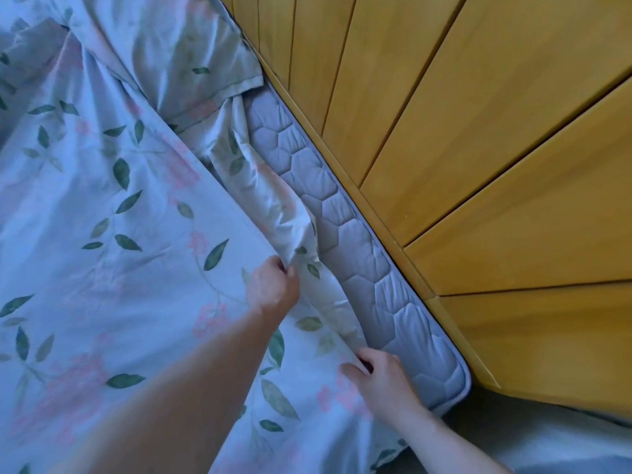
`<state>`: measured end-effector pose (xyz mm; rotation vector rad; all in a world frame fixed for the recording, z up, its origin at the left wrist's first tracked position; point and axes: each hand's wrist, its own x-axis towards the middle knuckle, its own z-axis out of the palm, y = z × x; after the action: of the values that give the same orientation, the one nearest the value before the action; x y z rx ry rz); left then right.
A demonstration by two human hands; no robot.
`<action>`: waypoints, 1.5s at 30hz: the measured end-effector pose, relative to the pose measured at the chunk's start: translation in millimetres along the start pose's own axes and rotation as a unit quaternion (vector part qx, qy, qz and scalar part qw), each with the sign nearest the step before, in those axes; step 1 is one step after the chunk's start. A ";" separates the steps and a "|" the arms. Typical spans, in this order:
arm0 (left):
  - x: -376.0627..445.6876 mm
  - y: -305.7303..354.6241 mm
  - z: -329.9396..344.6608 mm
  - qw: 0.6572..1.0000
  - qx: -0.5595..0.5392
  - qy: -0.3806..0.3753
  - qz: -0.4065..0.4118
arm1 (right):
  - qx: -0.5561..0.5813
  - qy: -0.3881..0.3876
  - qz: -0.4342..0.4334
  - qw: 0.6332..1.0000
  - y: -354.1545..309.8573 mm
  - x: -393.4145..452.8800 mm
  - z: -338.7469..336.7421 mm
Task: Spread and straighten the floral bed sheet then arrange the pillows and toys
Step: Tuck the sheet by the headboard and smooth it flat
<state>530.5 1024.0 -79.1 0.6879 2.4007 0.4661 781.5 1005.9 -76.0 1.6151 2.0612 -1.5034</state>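
A floral sheet [113, 234] covers the left and centre of the frame, its edge bunched along a grey quilted mattress [359, 248]. The left hand [272, 285], mid-frame, pinches a fold of this edge. The right hand [379, 378], lower right, grips the edge near the mattress corner. Wooden panels [478, 131] fill the right.
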 end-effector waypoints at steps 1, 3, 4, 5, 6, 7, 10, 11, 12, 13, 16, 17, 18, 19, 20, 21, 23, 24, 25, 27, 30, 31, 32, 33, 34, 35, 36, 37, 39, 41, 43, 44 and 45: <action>-3.5 1.4 -1.3 1.000 -0.009 0.021 0.018 | 0.000 -0.004 -0.005 1.000 0.9 -0.6 -2.6; -10.5 4.3 -2.5 0.997 -0.024 0.059 0.052 | -0.007 -0.010 -0.016 1.000 4.0 -1.7 -7.7; -12.7 5.6 -1.9 0.994 -0.034 0.075 0.067 | -0.015 -0.010 -0.024 1.000 6.7 -1.6 -10.9; -13.5 6.2 -0.4 0.992 -0.041 0.087 0.081 | -0.021 -0.008 -0.035 0.999 10.8 -1.6 -12.9; -13.5 6.9 0.4 0.990 -0.047 0.098 0.089 | -0.032 -0.007 -0.043 0.999 14.2 -1.9 -15.9; -10.8 6.0 2.7 0.989 -0.050 0.100 0.095 | -0.045 -0.001 -0.046 0.998 17.4 -1.6 -17.6; 1.3 -6.2 7.7 0.994 -0.018 0.010 0.103 | -0.125 0.005 -0.019 0.992 24.1 -1.7 -23.9; 6.9 -11.3 7.5 0.994 -0.002 -0.046 0.100 | -0.153 0.005 0.002 0.988 22.8 1.4 -24.3; 7.7 -20.5 6.9 0.991 0.003 -0.095 0.094 | -0.176 0.001 0.031 0.984 20.8 2.1 -21.3; 9.5 -24.5 6.1 0.988 -0.001 -0.119 0.095 | -0.183 0.004 0.058 0.981 18.4 6.0 -19.7; -3.3 -42.8 -0.2 0.990 -0.020 -0.096 0.105 | -0.180 0.008 0.113 0.977 9.8 7.9 -13.6; -12.0 -54.0 -3.7 0.991 -0.018 -0.074 0.109 | -0.157 -0.005 0.130 0.979 11.1 4.8 -13.6; -22.6 -68.6 -8.1 0.992 -0.009 -0.052 0.117 | -0.134 -0.037 0.147 0.979 14.1 -1.0 -15.2; -35.3 -85.5 -13.0 0.991 0.008 -0.035 0.128 | -0.122 -0.084 0.162 0.976 19.3 -8.3 -18.1; -48.2 -104.9 -16.8 0.990 0.027 -0.025 0.140 | -0.130 -0.131 0.173 0.968 24.2 -15.0 -22.3; -62.7 -125.2 -21.0 0.987 0.046 -0.025 0.150 | -0.149 -0.164 0.181 0.958 29.4 -22.7 -27.4; -89.5 -164.3 -22.9 0.984 0.095 -0.034 0.146 | -0.179 -0.158 0.195 0.951 44.6 -30.7 -36.3; -101.1 -182.4 -22.0 0.983 0.121 -0.037 0.136 | -0.179 -0.131 0.198 0.955 49.8 -32.6 -38.7; -113.2 -200.2 -19.8 0.981 0.144 -0.039 0.122 | -0.188 -0.103 0.201 0.956 54.1 -34.3 -37.8; -135.8 -227.9 -13.6 0.982 0.174 -0.044 0.061 | -0.228 -0.039 0.204 0.951 58.4 -36.6 -27.4; -159.4 -250.2 -6.4 0.980 0.163 -0.073 -0.084 | -0.219 0.093 0.235 0.943 48.1 -44.4 -0.2; -167.1 -258.3 -7.1 0.978 0.149 -0.091 -0.117 | -0.207 0.132 0.240 0.939 41.2 -51.9 13.3; -171.6 -263.5 -4.7 0.974 0.140 -0.118 -0.131 | -0.209 0.166 0.226 0.937 35.8 -57.9 23.4; -181.7 -272.1 -5.2 0.971 0.140 -0.147 -0.124 | -0.220 0.201 0.187 0.936 27.1 -68.8 38.5; -190.3 -277.1 -0.8 0.968 0.149 -0.179 -0.099 | -0.235 0.224 0.132 0.936 21.3 -76.3 51.9; -198.9 -281.9 4.2 0.965 0.151 -0.207 -0.063 | -0.242 0.229 0.083 0.939 13.6 -83.8 66.4; -210.4 -288.5 5.0 0.959 0.156 -0.237 -0.024 | -0.244 0.217 0.047 0.944 6.0 -94.8 85.7; -218.2 -293.8 3.9 0.953 0.150 -0.263 0.014 | -0.236 0.187 0.039 0.953 0.8 -101.3 103.7; -234.6 -306.0 -6.0 0.947 0.130 -0.279 0.089 | -0.202 0.112 0.081 0.970 -4.1 -116.0 140.4; -258.5 -326.5 -27.4 0.973 0.069 -0.203 0.088 | -0.149 0.059 0.158 0.974 -5.2 -133.9 178.5; -275.9 -348.2 -44.2 0.997 0.005 -0.064 -0.034 | -0.064 0.030 0.230 0.971 3.4 -145.0 203.1; -286.5 -366.9 -55.8 0.993 -0.003 -0.016 -0.117 | -0.033 0.013 0.258 0.965 9.4 -153.6 215.6; -291.7 -383.0 -64.7 0.978 -0.005 -0.003 -0.207 | -0.013 -0.005 0.287 0.958 15.9 -157.8 220.8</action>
<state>552.5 538.8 -80.1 0.1696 2.4461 0.2974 761.9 735.8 -98.9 1.9553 1.4032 -1.2571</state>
